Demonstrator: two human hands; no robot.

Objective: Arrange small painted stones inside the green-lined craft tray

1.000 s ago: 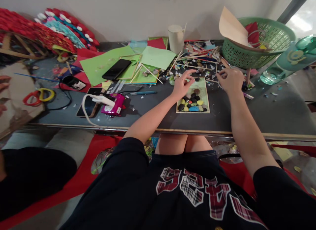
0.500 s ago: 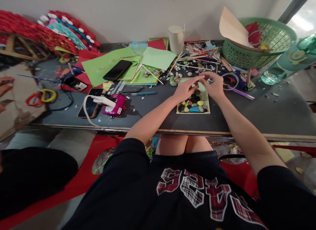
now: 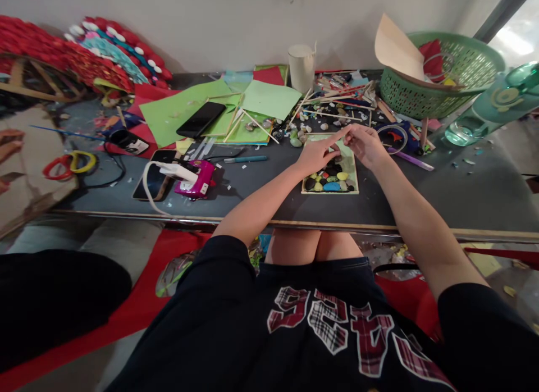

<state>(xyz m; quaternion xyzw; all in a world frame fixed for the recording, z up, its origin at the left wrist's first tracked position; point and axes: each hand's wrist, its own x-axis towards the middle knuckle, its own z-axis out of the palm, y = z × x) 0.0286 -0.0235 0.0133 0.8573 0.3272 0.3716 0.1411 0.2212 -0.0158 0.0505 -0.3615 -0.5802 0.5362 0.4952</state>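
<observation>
A square framed panel [image 3: 351, 191] lies flat near the table's front edge. Its lower part is covered with coloured pebbles [image 3: 332, 186] in black, yellow, blue and red; the upper part is pale. My left hand [image 3: 315, 156] is over the panel's left side, index finger stretched out and thumb apart from it. That index fingertip meets the fingertips of my right hand [image 3: 365, 145], above the panel's upper right. My right fingers are pinched together; whatever they hold is too small or hidden to make out.
Loose stones [image 3: 297, 136] and thin sticks [image 3: 332, 114] lie behind the panel. A green basket [image 3: 404, 94] and a tilted water bottle [image 3: 484, 108] stand right. Left are a black phone [image 3: 200, 119], a magenta gadget [image 3: 197, 178] and scissors [image 3: 69, 164]. Another person's hand [image 3: 9, 150] shows far left.
My right hand has turned slightly and its fingers have drawn closer together. My left index finger now reaches out straighter to the right fingertips. The panel has stayed in place.
</observation>
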